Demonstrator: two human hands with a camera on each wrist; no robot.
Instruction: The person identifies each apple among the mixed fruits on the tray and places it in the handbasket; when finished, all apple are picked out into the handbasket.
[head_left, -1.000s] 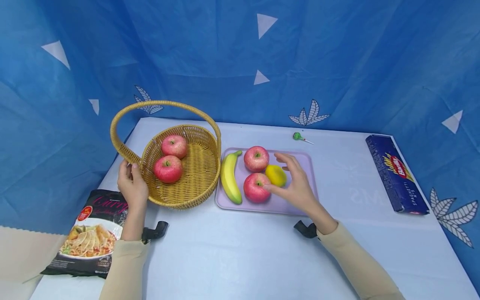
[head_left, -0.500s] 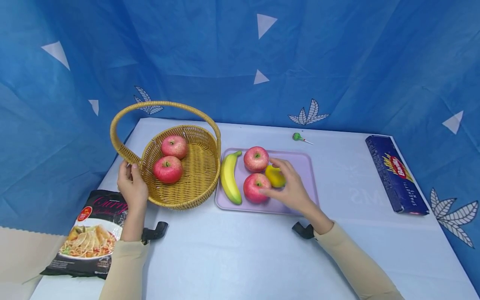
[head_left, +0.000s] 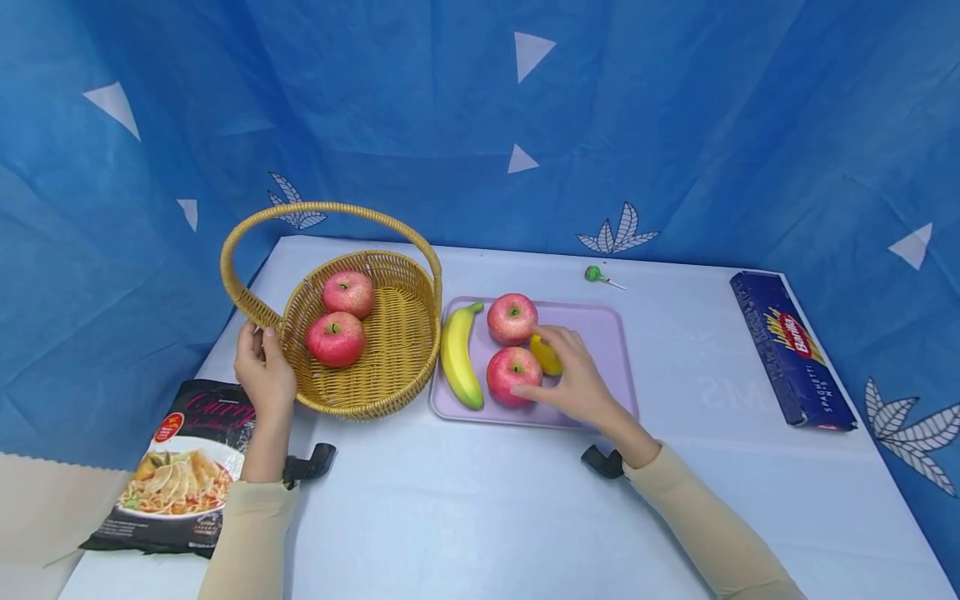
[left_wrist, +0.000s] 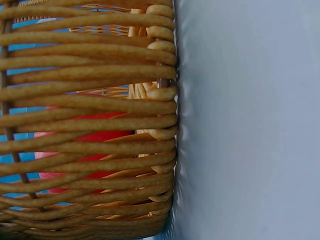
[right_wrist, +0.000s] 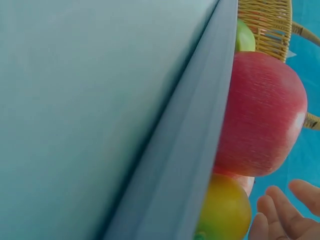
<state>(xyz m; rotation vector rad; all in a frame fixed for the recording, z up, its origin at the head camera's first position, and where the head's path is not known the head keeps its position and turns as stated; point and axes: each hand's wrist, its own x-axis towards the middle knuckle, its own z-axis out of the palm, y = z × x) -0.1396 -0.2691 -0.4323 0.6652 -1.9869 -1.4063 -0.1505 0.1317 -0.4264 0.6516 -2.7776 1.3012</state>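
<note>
At the left, my left hand (head_left: 266, 375) grips the wicker basket (head_left: 408, 387) where its arched handle meets the rim. Inside the basket lie two red apples, a front apple (head_left: 336, 339) and a back apple (head_left: 348, 293). My right hand (head_left: 577, 383) hovers over a lilac tray (head_left: 611, 333), fingers spread around a small yellow fruit (head_left: 546, 356) that they partly hide. The thumb is over the tray's front apple (head_left: 510, 375); in the right wrist view the fingers (right_wrist: 285, 212) look apart from the fruit. A back apple (head_left: 512, 318) and a banana (head_left: 459, 354) share the tray.
A black noodle packet (head_left: 183, 475) lies at the left edge, partly under the left forearm. A green lollipop (head_left: 595, 273) is behind the tray. A blue spaghetti box (head_left: 795, 350) lies at the right, and a blue curtain (head_left: 450, 108) hangs behind the table.
My right hand has moved slightly left and toward me, its fingers coming over the yellow fruit and its thumb over the front apple. The left hand and basket have stayed put.
</note>
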